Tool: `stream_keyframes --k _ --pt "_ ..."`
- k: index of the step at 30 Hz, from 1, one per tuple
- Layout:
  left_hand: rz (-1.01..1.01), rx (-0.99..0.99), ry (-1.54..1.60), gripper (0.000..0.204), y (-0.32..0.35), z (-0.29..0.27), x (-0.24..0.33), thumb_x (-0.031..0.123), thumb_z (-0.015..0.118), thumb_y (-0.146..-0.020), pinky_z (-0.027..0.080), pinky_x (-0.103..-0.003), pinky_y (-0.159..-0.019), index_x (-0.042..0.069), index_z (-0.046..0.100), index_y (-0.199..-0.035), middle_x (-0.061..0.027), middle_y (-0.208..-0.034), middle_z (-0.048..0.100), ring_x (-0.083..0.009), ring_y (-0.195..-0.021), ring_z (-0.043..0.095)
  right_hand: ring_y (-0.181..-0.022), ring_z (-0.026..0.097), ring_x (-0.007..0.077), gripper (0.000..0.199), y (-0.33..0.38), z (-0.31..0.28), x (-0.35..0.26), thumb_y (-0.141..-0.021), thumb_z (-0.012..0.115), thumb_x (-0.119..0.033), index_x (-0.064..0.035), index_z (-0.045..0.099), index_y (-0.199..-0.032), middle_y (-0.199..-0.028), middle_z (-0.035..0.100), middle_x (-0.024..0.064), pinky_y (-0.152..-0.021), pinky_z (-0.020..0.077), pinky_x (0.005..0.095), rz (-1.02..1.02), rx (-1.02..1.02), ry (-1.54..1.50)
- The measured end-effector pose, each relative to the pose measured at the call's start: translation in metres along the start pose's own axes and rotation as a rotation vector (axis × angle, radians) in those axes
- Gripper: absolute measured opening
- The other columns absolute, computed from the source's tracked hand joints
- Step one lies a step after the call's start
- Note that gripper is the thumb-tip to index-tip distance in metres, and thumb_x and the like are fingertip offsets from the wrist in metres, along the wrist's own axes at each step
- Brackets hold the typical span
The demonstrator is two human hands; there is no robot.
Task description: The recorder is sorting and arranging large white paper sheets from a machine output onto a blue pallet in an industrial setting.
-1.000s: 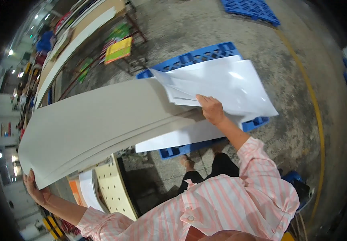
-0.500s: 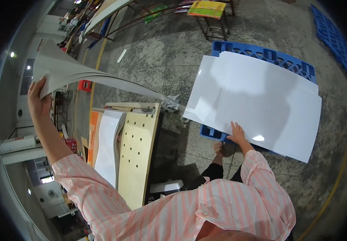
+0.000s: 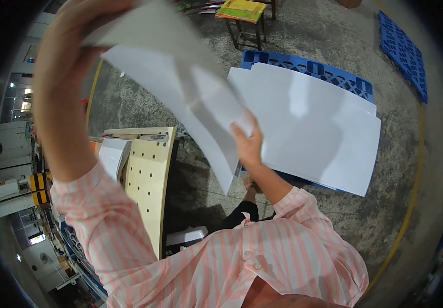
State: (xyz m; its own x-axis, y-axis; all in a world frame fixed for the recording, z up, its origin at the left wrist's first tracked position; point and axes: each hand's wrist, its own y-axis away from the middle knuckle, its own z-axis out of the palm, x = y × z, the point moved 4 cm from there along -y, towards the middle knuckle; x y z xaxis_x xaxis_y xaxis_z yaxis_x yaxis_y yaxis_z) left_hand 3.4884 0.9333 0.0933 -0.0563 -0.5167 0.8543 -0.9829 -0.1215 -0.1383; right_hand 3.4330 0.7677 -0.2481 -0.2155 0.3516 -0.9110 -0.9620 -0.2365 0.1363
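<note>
Large thin white sheets (image 3: 180,97) arch through the air in front of me, blurred by motion; I cannot make out how many there are. At the upper left my left hand (image 3: 75,43) is raised and closed on their far end. The sheets' right-hand edge is in my right hand (image 3: 249,146), its thumb and fingers closed on it. Right behind that hand, a broad stack of glossy white sheets (image 3: 319,123) lies on a blue plastic pallet (image 3: 352,84), its top sheets slightly out of line with one another.
To my left stands a pale table with rows of dark holes (image 3: 147,172), carrying a smaller pile of white sheets (image 3: 112,156). A stool with a yellow and green top (image 3: 239,11) stands beyond the stack. Another blue pallet (image 3: 403,54) lies at the far right, near a yellow floor line (image 3: 411,215).
My left hand has swung the sheets up and to the right, closer to me. My right hand has left the stack and taken hold of the lifted sheets' edge. The view has shifted slightly.
</note>
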Motion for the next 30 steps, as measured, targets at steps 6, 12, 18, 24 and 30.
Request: stream_keyframes --k 6,12,18,24,30 --pt "0.236 -0.796 0.585 0.041 -0.011 0.286 0.032 0.036 0.05 -0.081 0.048 -0.028 -0.065 -0.001 0.057 -0.099 -0.0144 -0.084 0.06 -0.0192 -0.07 0.06 -0.085 0.056 0.0217 0.029 -0.043 -0.2 0.058 -0.076 0.06 -0.009 0.0076 0.052 -0.099 -0.094 0.057 0.0118 -0.078 0.0464 0.0355 -0.039 0.497 -0.237" --pt "-0.222 -0.799 0.516 0.042 0.052 0.372 -0.128 0.03 0.047 -0.086 0.046 -0.024 -0.067 0.0 0.047 -0.116 -0.0103 -0.09 0.06 -0.0136 -0.078 0.057 -0.109 0.044 0.0252 0.043 0.006 -0.338 0.079 -0.087 0.045 -0.025 -0.0007 0.037 -0.121 -0.118 0.045 0.0119 -0.093 0.0358 0.0398 0.077 0.414 -0.771" --pt "-0.832 -0.306 0.513 0.026 0.21 0.408 -0.392 0.016 0.052 -0.081 0.044 -0.023 -0.054 0.0 0.054 -0.102 -0.0074 -0.076 0.058 -0.0094 -0.063 0.053 -0.112 0.04 0.0275 0.041 0.049 -0.455 0.185 -0.086 0.049 -0.02 -0.0001 0.038 -0.12 -0.119 0.044 0.0121 -0.097 0.0316 0.0413 0.187 0.759 -0.781" --pt "-0.844 0.029 0.037 0.028 0.256 0.418 -0.564 0.017 0.05 -0.08 0.046 -0.03 -0.065 -0.001 0.055 -0.101 -0.0128 -0.083 0.06 -0.0178 -0.074 0.057 -0.11 0.041 0.0287 0.042 0.079 -0.563 0.277 -0.084 0.052 -0.021 -0.0005 0.039 -0.118 -0.118 0.044 0.0117 -0.094 0.0351 0.0434 0.454 1.146 -0.599" --pt "-0.658 0.177 -0.488 0.036 0.214 0.403 -0.622 0.027 0.048 -0.078 0.039 -0.042 -0.08 0.001 0.054 -0.103 -0.0202 -0.101 0.052 -0.0339 -0.091 0.049 -0.106 0.044 0.0288 0.037 0.1 -0.537 0.294 -0.083 0.053 -0.022 -0.0032 0.043 -0.115 -0.113 0.048 0.0109 -0.093 0.0359 0.0418 0.472 1.157 -0.705"
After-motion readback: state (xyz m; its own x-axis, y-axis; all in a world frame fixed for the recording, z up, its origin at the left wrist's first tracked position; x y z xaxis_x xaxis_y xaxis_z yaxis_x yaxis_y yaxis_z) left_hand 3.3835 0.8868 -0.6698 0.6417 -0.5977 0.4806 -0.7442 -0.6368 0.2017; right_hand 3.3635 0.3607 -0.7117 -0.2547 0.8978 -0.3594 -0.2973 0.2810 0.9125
